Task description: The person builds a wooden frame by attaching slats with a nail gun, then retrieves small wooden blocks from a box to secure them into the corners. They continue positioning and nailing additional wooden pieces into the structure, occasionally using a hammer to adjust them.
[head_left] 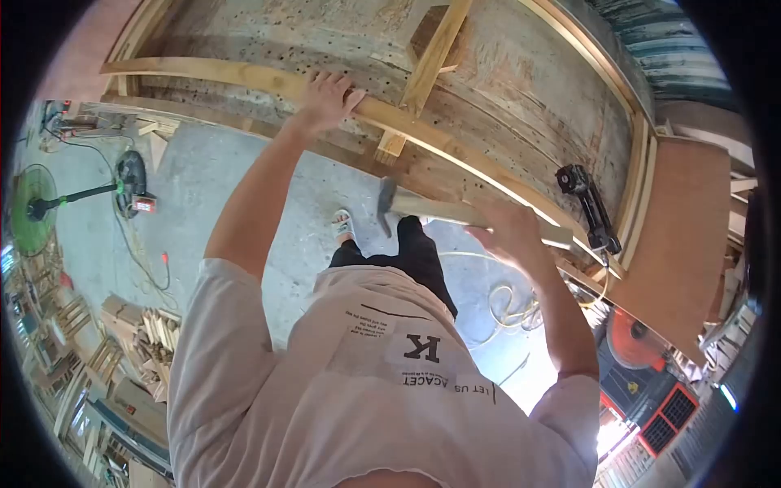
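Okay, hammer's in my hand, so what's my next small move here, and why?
Probably swing the hammer's head over to where the crosspiece meets the rail. Your right hand grips the handle, but the head is out over the floor, while your left hand rests on the rail, to the left of that joint.

Bluish concrete floor (203,163) (scuffed), green fan (34,209), bright light below.

Shining moderately bright over the floor (207,203), glaring white near the right sleeve (569,415) and washing out detail; blurring softly around the hammer (443,211) and right hand (514,232); bending lines outward, darkening to black at the round rim.
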Motion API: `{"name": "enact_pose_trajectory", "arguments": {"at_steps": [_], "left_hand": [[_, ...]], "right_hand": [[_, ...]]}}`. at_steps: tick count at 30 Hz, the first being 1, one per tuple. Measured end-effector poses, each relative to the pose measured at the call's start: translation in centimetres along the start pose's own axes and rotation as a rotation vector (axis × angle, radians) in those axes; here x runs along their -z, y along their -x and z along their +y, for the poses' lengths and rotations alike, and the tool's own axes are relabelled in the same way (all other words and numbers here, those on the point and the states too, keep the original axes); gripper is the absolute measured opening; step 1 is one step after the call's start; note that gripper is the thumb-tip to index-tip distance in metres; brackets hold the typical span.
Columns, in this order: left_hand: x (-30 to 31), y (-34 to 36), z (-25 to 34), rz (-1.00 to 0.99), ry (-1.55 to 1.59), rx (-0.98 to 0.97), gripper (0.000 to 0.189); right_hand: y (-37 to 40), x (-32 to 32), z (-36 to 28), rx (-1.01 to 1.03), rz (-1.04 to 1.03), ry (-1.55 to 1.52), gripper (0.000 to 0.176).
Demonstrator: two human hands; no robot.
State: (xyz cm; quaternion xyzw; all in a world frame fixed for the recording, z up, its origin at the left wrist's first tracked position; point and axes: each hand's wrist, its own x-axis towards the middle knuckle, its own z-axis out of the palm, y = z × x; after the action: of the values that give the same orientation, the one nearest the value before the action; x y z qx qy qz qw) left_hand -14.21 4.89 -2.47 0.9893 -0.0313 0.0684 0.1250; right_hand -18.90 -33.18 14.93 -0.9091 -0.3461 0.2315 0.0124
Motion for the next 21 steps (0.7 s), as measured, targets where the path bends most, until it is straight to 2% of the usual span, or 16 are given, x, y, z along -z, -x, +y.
{"name": "enact_pose_trajectory", "arguments": {"at_steps": [1,3,4,5,7,8,12,14,16,18,21], "left_hand": [[-0.2,-0.1,0.1,0.005,0.021,-0.003,0.049],[0.5,-0.2,0.6,-0.102,-0.060,0.070,0.053],[0.9,-0.1,0.7,-0.099,-0.044,0.077,0.053],[1.1,0.0,0.7,-0.114,-0.041,0.067,0.055],[1.5,-0.2,0.6,-0.118,-0.034,0.062,0.056],[1.5,-0.2,0.6,-0.132,-0.039,0.074,0.057],[1.6,0.0,0.9,-0.165,-0.025,0.089,0.058],[1.9,0.2,0.9,-0.182,-0.017,0.092,0.059],[1.7,0.1,0.7,-0.193,-0.011,0.096,0.061],[0.3,0.3,0.6,-0.013,-0.025,0.086,0.058],[0.2,0.1,0.6,-0.056,-0.035,0.102,0.058]], "right_hand": [[-0.6,0.4,-1.1,-0.029,-0.119,-0.003,0.044],[-1.7,0.6,-2.4,-0.082,-0.106,-0.030,0.046],[-2.4,0.2,-2.6,-0.107,0.001,0.007,0.044],[-2.8,0.3,-3.4,-0.112,-0.007,0.019,0.044],[-3.8,1.1,-5.3,-0.146,-0.095,0.194,0.033],[-3.6,1.6,-6.4,-0.045,-0.118,0.235,0.032],[-3.8,3.2,-7.9,0.074,-0.241,0.266,0.031],[-5.2,4.1,-8.3,-0.168,-0.216,0.265,0.033],[-5.9,4.5,-8.9,-0.144,-0.129,0.386,0.033],[-5.3,4.4,-10.1,-0.080,-0.116,0.455,0.033],[-4.5,6.7,-11.5,-0.006,-0.172,0.395,0.031]]}}
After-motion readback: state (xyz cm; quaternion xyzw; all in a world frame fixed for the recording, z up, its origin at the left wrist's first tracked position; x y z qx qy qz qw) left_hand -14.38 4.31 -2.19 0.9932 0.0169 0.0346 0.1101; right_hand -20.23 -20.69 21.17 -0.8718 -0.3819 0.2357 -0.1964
